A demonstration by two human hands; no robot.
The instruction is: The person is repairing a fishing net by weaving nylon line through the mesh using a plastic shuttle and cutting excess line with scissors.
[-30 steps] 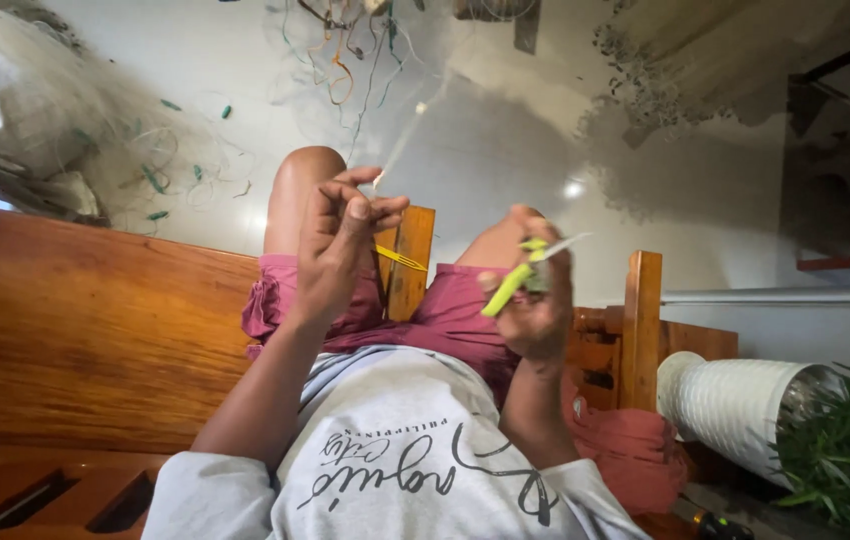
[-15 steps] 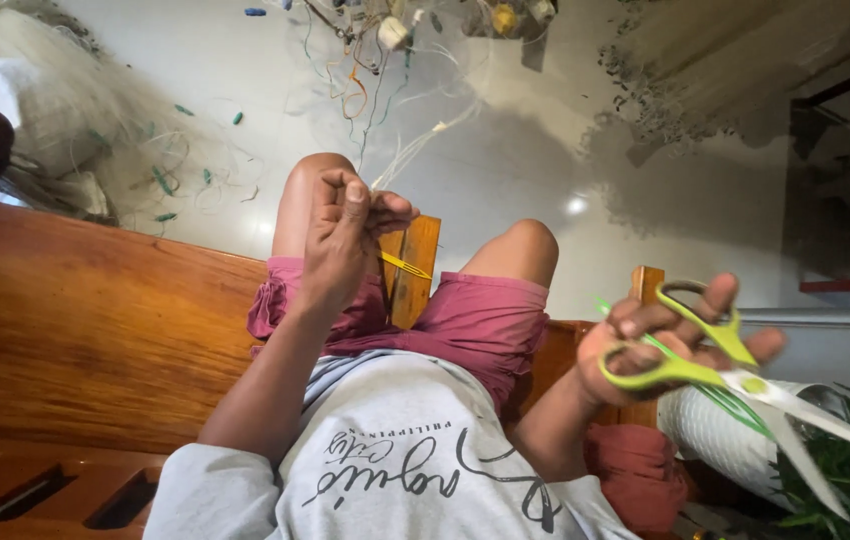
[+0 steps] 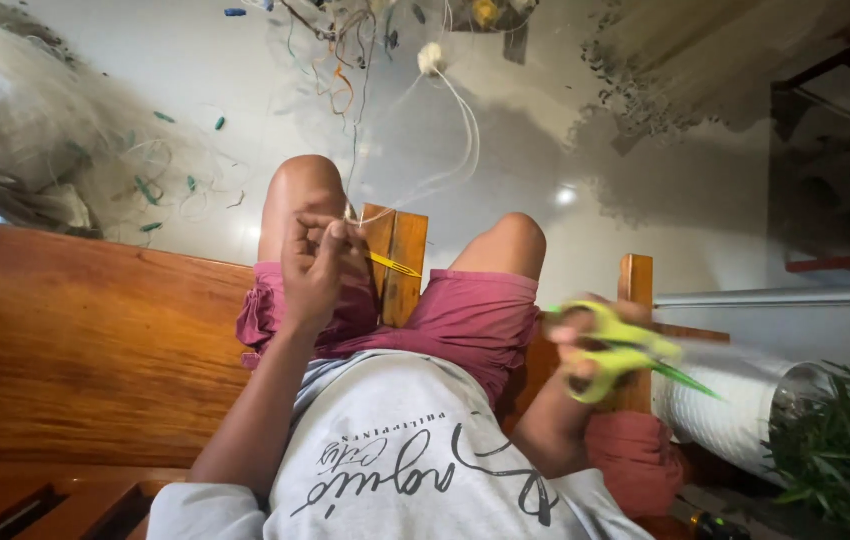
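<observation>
Near: grey printed T-shirt (image 3: 415, 450) and pink shorts (image 3: 465, 320) of a person seated on a wooden bench (image 3: 75, 350). Right hand (image 3: 585, 345) low at the right, beside the right thigh, fingers through the loops of green-handled scissors (image 3: 620, 355); motion-blurred, blades point right, cannot tell if blades are apart. Left hand (image 3: 315, 265) raised by the left knee, fingers pinched shut on thin white line (image 3: 445, 160) and what looks like a flat yellow tool (image 3: 392, 264) poking right across the wooden post (image 3: 397, 262) between the knees. Hands well apart. Line runs up from the pinch to a tangle of cords and small floats (image 3: 385, 30) on the pale floor (image 3: 595, 130). Far left: heap of fine net (image 3: 55, 150). Right: white mesh roll (image 3: 725, 400), green plant (image 3: 845, 440).
</observation>
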